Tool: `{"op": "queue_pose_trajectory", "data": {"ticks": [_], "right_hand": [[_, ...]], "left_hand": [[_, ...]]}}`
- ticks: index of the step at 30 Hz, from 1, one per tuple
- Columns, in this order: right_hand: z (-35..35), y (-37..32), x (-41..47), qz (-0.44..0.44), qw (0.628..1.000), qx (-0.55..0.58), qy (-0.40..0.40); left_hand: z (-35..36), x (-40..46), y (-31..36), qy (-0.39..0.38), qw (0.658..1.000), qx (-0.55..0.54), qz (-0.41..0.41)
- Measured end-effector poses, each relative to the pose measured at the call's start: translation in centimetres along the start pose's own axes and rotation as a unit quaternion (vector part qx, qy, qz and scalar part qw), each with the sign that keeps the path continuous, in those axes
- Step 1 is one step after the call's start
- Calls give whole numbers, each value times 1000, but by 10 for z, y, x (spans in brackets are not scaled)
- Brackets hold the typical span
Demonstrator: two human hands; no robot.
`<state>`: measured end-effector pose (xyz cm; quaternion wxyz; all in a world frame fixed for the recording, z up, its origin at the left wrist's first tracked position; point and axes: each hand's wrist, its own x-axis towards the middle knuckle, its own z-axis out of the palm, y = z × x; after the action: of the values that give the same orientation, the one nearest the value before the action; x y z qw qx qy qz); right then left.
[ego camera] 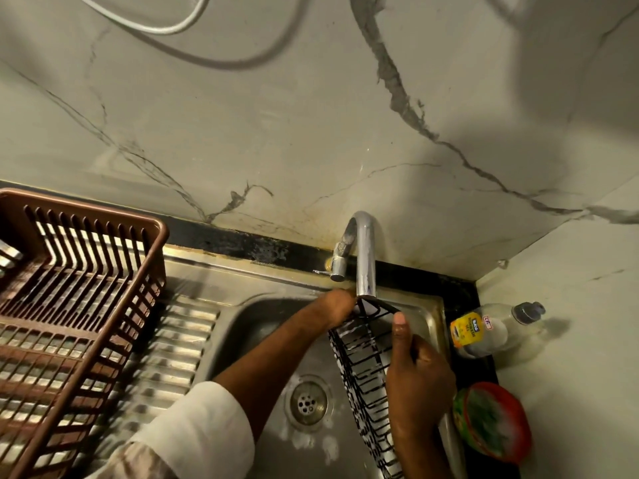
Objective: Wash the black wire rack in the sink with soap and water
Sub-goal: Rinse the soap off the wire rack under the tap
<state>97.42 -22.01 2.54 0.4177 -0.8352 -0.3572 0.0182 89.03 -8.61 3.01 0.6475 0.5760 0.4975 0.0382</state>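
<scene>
Suds coat the black wire rack, propped upright in the stainless steel sink under the chrome tap. Right hand grips its side, thumb up; left hand holds the top end. Soaping looks done, rinsing remains.

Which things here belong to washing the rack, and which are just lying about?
In the job:
black wire rack, soapy
left hand and right hand, both holding it
chrome tap
steel sink
clear dish-soap bottle
red scrubber tub

Lying about:
brown plastic dish basket
white cable
</scene>
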Motion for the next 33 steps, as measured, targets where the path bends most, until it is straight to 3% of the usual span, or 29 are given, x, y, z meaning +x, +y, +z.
{"op": "queue_pose_trajectory", "data": {"ticks": [3,6,8,12,15,18,21,23,26,29,33], "right_hand": [[6,0,3,3,1000,-19,-6],[13,6,3,11,998,-63,-25],[16,10,3,27,998,-45,-28],[10,11,1,38,999,3,-22],[-6,0,0,57,994,95,-20],[-18,3,1,91,972,215,-13],[-19,21,0,168,935,311,-30],[-19,36,-1,226,909,344,-66],[-26,57,9,228,905,322,-159],[-36,63,27,157,924,232,-261],[-30,36,34,148,920,155,-327]], "left_hand": [[12,-8,8,12,999,47,17],[25,-20,15,-4,976,204,82],[27,-27,17,10,967,232,105],[13,-4,5,2,998,41,44],[1,14,-8,1,997,-74,18],[-14,16,-16,-41,984,-172,23],[-23,17,-21,-138,936,-323,2],[-20,24,-22,-115,931,-345,2],[-10,29,-20,-64,955,-286,36],[0,25,-15,-26,988,-114,103],[13,17,-9,-65,967,105,224]]}}
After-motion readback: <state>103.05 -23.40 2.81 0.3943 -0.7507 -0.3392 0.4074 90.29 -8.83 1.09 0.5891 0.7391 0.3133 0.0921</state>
